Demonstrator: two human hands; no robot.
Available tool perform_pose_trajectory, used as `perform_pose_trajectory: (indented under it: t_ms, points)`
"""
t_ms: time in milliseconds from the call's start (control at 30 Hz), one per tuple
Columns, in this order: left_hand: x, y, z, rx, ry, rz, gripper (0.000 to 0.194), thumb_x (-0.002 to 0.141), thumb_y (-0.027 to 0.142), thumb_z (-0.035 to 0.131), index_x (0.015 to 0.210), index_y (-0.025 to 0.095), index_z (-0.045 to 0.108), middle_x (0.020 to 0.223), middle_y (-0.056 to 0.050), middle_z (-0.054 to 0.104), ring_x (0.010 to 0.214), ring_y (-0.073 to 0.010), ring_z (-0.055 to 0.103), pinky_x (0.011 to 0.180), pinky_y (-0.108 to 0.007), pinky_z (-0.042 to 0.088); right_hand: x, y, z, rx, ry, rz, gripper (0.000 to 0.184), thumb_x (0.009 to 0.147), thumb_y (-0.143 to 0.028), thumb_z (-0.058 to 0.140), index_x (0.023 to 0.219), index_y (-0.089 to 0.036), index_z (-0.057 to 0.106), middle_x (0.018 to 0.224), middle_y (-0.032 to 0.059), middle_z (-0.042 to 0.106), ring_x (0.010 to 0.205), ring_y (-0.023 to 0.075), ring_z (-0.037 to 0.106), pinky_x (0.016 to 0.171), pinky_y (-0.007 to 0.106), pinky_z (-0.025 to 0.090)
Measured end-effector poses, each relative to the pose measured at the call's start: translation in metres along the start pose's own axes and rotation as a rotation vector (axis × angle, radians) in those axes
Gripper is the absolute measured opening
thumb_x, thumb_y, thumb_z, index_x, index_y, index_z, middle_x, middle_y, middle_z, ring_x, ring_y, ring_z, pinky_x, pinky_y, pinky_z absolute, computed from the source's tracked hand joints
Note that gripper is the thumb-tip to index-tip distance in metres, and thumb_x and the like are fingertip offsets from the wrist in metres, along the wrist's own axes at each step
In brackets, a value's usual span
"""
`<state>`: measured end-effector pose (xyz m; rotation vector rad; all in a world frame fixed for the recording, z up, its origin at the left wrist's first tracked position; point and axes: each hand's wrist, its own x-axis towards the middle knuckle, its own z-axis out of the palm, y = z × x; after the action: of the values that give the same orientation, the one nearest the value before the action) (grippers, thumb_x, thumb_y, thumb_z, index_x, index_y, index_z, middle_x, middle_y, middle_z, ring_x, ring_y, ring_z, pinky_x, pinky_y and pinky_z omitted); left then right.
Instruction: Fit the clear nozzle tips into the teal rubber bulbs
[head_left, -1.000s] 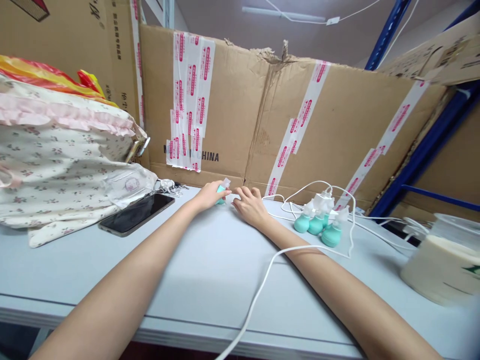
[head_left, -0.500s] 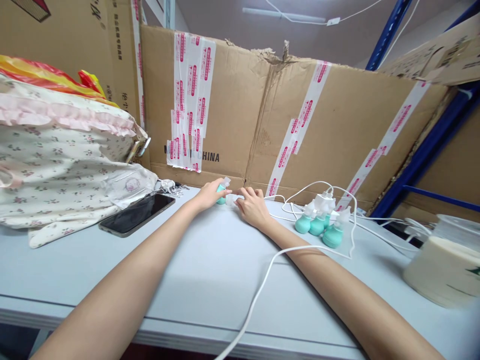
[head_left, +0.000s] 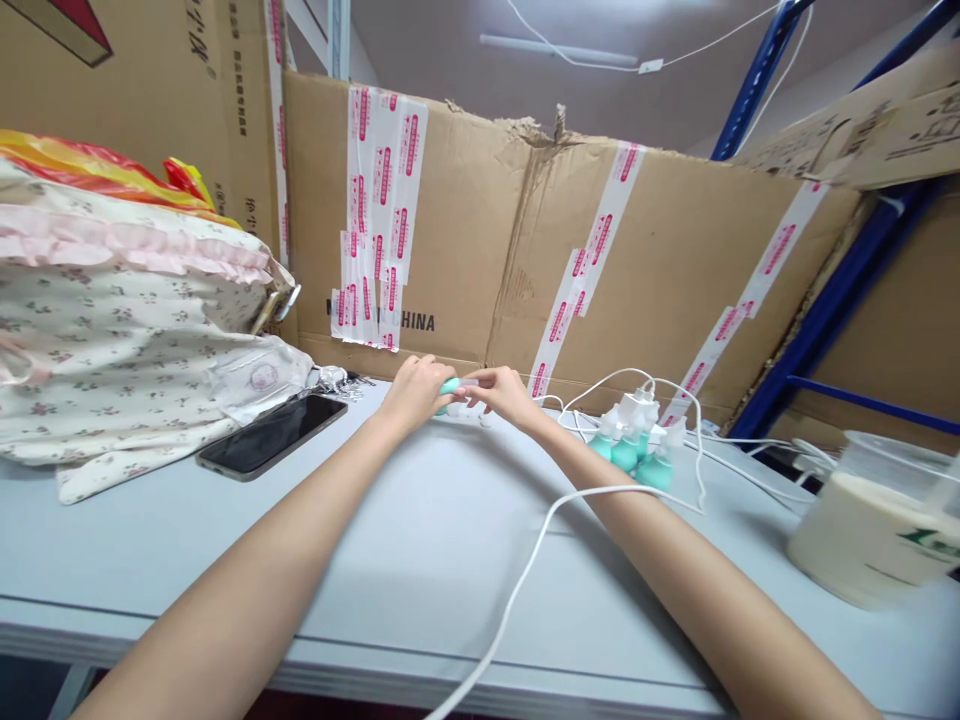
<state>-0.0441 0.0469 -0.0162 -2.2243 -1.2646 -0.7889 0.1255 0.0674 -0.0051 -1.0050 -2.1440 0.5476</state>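
Toward the back of the table, my left hand (head_left: 414,392) is closed around a teal squeeze bulb (head_left: 450,386), which lies tilted sideways with its clear tip (head_left: 468,382) pointing right. At that tip the fingers of my right hand (head_left: 504,392) are pinched together; what exactly they cover is partly hidden. Below the fingers, a few small clear pieces (head_left: 480,418) lie on the table, too small to name. To the right of my right forearm stands a group of several similar teal bulbs (head_left: 624,455) with whitish translucent tops.
A white cable (head_left: 517,590) runs across the grey table (head_left: 420,560). On the left are a phone (head_left: 274,435), keys (head_left: 349,382) and a floral cloth bag (head_left: 127,330). A cloudy plastic jug (head_left: 862,540) stands at right. Taped cardboard (head_left: 465,230) walls the back.
The bulb has gone from upright to tilted sideways in my left hand. My right hand has lifted off the tabletop to its clear tip. The view has shifted slightly.
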Motion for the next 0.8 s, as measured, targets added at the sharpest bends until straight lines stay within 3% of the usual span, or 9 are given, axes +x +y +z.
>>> perform_pose_trajectory:
  t_ms: [100,300,433,533,633,800]
  points:
    - [0.001,0.002,-0.002,-0.005,-0.029,-0.03,0.028,0.086,0.037,0.044,0.081,0.017,0.062,0.078,-0.008,0.065,0.08,-0.0211,0.056,0.068,-0.029,0.036,-0.003,-0.008,-0.011,-0.046,0.003,-0.03,0.028,0.075,-0.039,0.06,0.09,-0.017,0.069,0.068,0.0017,0.068,0.06,0.0129,0.063,0.054,0.02,0.043]
    - [0.004,0.012,-0.006,-0.018,-0.074,-0.266,0.028,0.084,0.035,0.045,0.085,0.015,0.064,0.079,-0.013,0.065,0.074,-0.0243,0.059,0.063,-0.029,0.039,-0.008,-0.027,-0.002,-0.479,0.306,-0.08,0.022,0.078,-0.036,0.058,0.09,-0.021,0.069,0.073,0.0036,0.07,0.069,0.0166,0.063,0.062,0.024,0.041]
    - [0.006,0.002,-0.002,-0.153,0.002,-0.431,0.037,0.083,0.044,0.043,0.074,0.016,0.065,0.072,-0.013,0.065,0.072,-0.025,0.059,0.065,-0.03,0.038,-0.009,-0.027,-0.004,-0.594,0.389,-0.203,0.021,0.085,-0.033,0.05,0.1,-0.025,0.063,0.088,0.0021,0.07,0.079,0.0166,0.063,0.067,0.024,0.039]
    - [0.003,-0.016,-0.001,-0.213,0.13,-0.595,0.044,0.079,0.057,0.043,0.074,0.018,0.063,0.073,-0.012,0.066,0.074,-0.0263,0.059,0.066,-0.031,0.038,-0.009,-0.017,-0.01,-0.647,0.365,-0.145,0.023,0.083,-0.038,0.052,0.102,-0.026,0.058,0.085,0.0006,0.069,0.078,0.0174,0.063,0.062,0.023,0.037]
    - [0.001,-0.029,0.0,-0.335,0.218,-0.725,0.044,0.082,0.056,0.036,0.081,0.02,0.061,0.078,-0.009,0.067,0.079,-0.0255,0.059,0.07,-0.031,0.038,-0.009,-0.004,-0.007,-0.694,0.267,-0.064,0.031,0.081,-0.042,0.055,0.107,-0.024,0.053,0.084,0.0015,0.069,0.076,0.0176,0.063,0.058,0.023,0.035]
    - [0.004,-0.032,0.008,-0.563,0.218,-0.68,0.037,0.081,0.05,0.041,0.089,0.021,0.063,0.097,-0.007,0.066,0.098,-0.025,0.054,0.081,-0.034,0.039,-0.011,0.007,0.016,-0.822,0.1,-0.128,0.02,0.08,-0.039,0.058,0.095,-0.026,0.061,0.09,0.0021,0.067,0.086,0.0172,0.06,0.064,0.023,0.036]
